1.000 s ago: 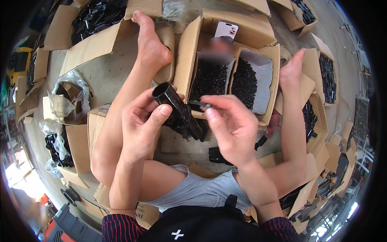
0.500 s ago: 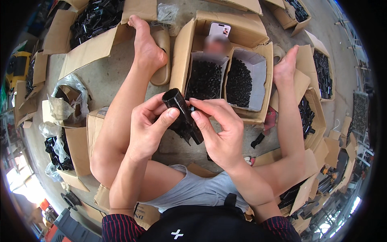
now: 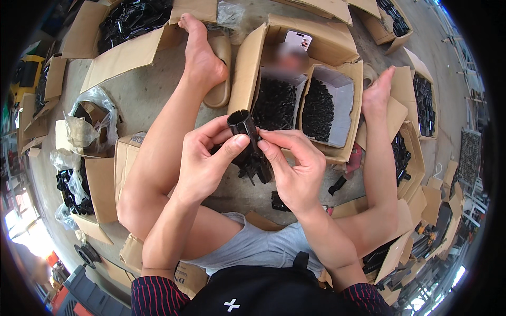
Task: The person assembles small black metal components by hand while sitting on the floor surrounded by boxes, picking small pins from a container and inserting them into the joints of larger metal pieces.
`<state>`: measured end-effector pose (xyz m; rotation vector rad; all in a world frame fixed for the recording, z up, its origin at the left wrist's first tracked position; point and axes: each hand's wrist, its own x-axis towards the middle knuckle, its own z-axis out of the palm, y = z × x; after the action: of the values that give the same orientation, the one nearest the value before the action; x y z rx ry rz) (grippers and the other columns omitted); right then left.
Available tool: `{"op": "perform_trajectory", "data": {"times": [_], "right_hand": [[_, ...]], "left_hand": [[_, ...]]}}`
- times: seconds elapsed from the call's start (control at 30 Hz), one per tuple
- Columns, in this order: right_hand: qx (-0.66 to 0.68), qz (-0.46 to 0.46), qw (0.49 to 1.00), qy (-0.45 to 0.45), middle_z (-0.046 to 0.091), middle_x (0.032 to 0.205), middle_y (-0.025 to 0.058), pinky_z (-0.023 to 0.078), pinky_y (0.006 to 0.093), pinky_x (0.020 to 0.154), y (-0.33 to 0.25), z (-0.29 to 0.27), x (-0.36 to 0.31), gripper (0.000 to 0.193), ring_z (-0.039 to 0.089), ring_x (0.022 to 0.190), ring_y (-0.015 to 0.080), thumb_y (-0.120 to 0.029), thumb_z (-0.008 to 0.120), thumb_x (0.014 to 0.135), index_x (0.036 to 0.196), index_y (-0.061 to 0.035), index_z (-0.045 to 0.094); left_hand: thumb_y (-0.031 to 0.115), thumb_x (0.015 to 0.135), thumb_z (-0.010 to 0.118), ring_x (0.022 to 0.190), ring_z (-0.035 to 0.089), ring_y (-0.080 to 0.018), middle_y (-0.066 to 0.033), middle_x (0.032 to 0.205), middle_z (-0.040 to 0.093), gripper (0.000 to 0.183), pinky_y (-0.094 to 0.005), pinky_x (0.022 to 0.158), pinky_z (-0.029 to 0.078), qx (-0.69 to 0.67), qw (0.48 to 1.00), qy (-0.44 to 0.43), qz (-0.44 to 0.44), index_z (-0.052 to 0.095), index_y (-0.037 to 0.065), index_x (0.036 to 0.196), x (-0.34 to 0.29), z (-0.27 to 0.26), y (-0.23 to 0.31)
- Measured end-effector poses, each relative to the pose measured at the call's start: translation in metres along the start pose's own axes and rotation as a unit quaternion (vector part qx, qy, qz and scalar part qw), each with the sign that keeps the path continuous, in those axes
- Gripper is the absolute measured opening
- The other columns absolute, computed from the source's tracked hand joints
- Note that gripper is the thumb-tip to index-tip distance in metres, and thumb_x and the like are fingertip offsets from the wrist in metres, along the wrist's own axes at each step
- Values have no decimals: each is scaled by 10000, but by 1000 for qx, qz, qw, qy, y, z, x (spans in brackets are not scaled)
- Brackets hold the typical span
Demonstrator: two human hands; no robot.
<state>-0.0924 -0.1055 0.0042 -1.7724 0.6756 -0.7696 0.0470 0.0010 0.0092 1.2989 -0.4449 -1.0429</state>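
Note:
A black plastic tubular part (image 3: 243, 125) is held above my lap, its round open end tilted up and toward the far side. My left hand (image 3: 206, 158) wraps round it from the left, the thumb lying along its near side. From the right, my right hand (image 3: 296, 166) pinches thumb and forefinger together against the tube's side. A small black piece at those fingertips is mostly hidden. Lower down, the part carries clip-like projections, partly covered by my fingers. Beyond my hands, two grey-lined trays hold small black pieces (image 3: 318, 110) inside a cardboard box (image 3: 247, 68).
A phone (image 3: 298, 39) leans inside that box. Open cartons of black parts (image 3: 134, 26) stand at the far left, with more on both sides. Loose black parts (image 3: 337, 185) lie on the floor (image 3: 224, 203). My bare legs flank the central box. Plastic bags (image 3: 84, 134) sit at left.
Both hands and the tubular part sit slightly further right in the picture, as do the boxes. My right fingertips now press closer against the tube, and the small piece shows less.

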Motion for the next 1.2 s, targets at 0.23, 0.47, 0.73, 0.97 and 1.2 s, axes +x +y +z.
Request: {"op": "perform_trajectory", "data": {"times": [0.23,0.47,0.73,0.97,1.2], "right_hand": [[2,85,996,18,715,1040,129,539,338,809,7,20,-16,316,691,918,256,-61,784,840,1140,0,707],[220,260,940,20,716,1109,106,538,277,874,27,16,-30,329,684,985,139,-51,732,919,1215,60,641],[319,350,881,28,712,1096,72,544,240,839,42,4,-24,288,656,974,94,-88,656,996,1239,67,653],[190,316,929,24,724,1011,55,538,224,781,53,-7,-29,218,647,888,87,-103,670,986,1151,33,716],[-155,217,961,69,755,929,116,562,343,769,126,-74,35,188,719,857,209,-187,720,929,1040,-40,756]], "left_hand": [[97,888,778,926,696,-114,-107,976,758,322,-248,809,555,90,987,131,13,676,-84,1135,-1,24,-12],[119,960,700,896,681,-96,-73,967,741,290,-240,818,546,185,978,97,-10,681,-83,1168,-2,27,-14],[249,1040,610,987,638,-61,-7,1119,707,384,-256,848,532,-81,972,29,-219,621,20,1348,-1,19,-34],[243,1026,633,926,622,-43,39,1054,705,299,-276,833,510,-72,955,44,-286,664,75,1271,-1,18,-46],[312,1055,568,957,631,-56,45,1047,699,305,-311,893,493,-176,945,-8,-274,634,98,1261,-4,24,-61]]}}
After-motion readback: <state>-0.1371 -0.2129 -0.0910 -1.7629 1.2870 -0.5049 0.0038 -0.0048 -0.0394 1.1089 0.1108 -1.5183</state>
